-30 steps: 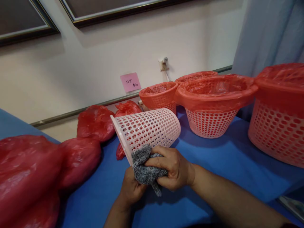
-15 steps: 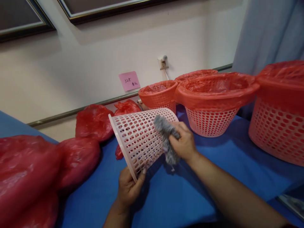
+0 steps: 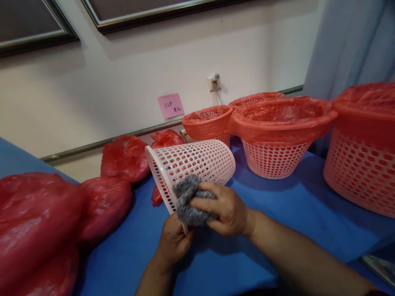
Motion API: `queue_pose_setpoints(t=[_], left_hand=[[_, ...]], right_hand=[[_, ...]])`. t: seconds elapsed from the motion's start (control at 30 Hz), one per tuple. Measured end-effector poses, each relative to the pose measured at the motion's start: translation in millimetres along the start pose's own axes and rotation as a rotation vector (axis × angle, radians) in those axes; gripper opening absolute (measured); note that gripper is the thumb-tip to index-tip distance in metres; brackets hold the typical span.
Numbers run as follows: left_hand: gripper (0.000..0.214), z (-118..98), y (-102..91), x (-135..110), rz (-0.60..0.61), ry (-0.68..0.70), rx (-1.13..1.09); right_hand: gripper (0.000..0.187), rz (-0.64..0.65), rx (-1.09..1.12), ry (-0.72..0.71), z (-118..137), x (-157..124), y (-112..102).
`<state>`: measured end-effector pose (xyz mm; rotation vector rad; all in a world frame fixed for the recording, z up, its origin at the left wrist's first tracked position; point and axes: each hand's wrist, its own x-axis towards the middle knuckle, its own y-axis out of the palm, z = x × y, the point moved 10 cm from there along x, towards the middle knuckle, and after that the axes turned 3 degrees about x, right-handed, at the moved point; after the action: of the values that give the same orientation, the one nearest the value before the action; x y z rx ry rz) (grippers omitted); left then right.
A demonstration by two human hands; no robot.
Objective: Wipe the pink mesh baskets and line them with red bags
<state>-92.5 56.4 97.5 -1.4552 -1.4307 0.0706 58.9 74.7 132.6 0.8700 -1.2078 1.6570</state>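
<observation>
A pale pink plastic wastebasket (image 3: 200, 158) with a mesh of holes lies tilted on its side above the blue-covered table, its mouth facing left. My left hand (image 3: 175, 238) grips the lower edge of its rim, the thumb partly hidden. In my right hand (image 3: 226, 207) is a fluffy grey cloth (image 3: 193, 201), bunched under the fingers and pressed against the side of the wastebasket near the rim, just above my left hand.
Pink baskets lined with red plastic bags stand at the right, among them a middle basket (image 3: 277, 160) and a large one (image 3: 361, 172). Stuffed red bags (image 3: 105, 201) fill the left. A pink note (image 3: 170, 105) and a wall socket (image 3: 214, 83) are on the wall behind.
My right hand has moved the grey cloth left and down, from the wastebasket's base end to near its rim. The wastebasket has turned slightly in my left hand.
</observation>
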Motion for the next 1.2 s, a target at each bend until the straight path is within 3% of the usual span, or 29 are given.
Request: queue_pose_setpoints(t=[0.07, 0.13, 0.23, 0.37, 0.47, 0.63, 0.77, 0.83, 0.93, 1.0, 1.07, 1.2], left_hand=[[0.032, -3, 3.9, 0, 0.050, 0.058, 0.030], [0.032, 1, 5.2, -1, 0.069, 0.056, 0.045], [0.026, 17, 0.9, -2, 0.035, -0.045, 0.020], [0.026, 34, -9.4, -4, -0.027, -0.128, -0.045], [0.024, 41, -18.3, -4, -0.060, -0.152, -0.085], [0.022, 70, -43.1, -16, -0.219, -0.392, -0.283], [0.027, 91, -67.4, -30, -0.401, -0.606, -0.540], [0.028, 94, -77.2, -27, -0.421, -0.659, -0.612], [0.034, 94, -88.2, -10, -0.359, -0.718, -0.657], [0.039, 95, -97.1, 5, -0.309, -0.743, -0.613], [0.043, 96, -115.9, 23, -0.328, -0.709, -0.429], [0.046, 65, -157.7, 58, -0.462, -0.471, 0.359]], right_hand=[[0.058, 0.021, 0.029, -0.035, 11, 0, 6], [0.057, -0.049, -0.005, 0.022, 3, 0, 0], [0.056, -0.220, -0.133, 0.241, -37, -6, -25], [0.050, -0.476, -0.315, 0.649, -102, -32, -76], [0.046, -0.588, -0.326, 0.839, -129, -49, -99], [0.041, -0.713, -0.196, 0.809, -129, -53, -107], [0.034, -0.895, 0.071, 0.813, -133, -64, -116], [0.032, -0.984, 0.236, 0.826, -140, -70, -119], [0.032, -1.034, 0.461, 0.850, -150, -74, -115], [0.033, -1.006, 0.583, 0.869, -153, -75, -106], [0.035, -0.971, 0.651, 0.899, -153, -80, -96], [0.034, -0.924, 0.646, 0.961, -149, -96, -80]])
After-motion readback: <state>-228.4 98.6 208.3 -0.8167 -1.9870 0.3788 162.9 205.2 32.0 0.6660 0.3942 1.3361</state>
